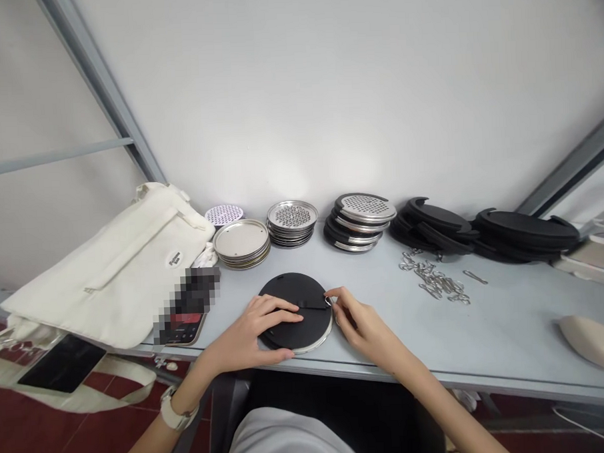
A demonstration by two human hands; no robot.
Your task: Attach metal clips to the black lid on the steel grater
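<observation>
A round black disc (299, 323) with a pale metallic rim below it lies on the table near the front edge. My left hand (259, 328) rests on its left side, fingers spread flat over the top and thumb along the near rim. At the disc's right edge, my right hand (356, 321) pinches a small silver wire clip (328, 301) between thumb and index finger. This clip sits at the end of a slot or bar on the disc; how it joins there is too small to tell. More wire clips (434, 281) lie in a loose pile to the right.
Along the wall stand plain metal discs (241, 239), grater plates (292, 215), grater plates in black holders (364, 207), and black holders (439, 217). A cream bag (128, 261) and a phone (194, 331) are at left. A beige rounded object (594, 340) lies at right on the grey table (517, 330).
</observation>
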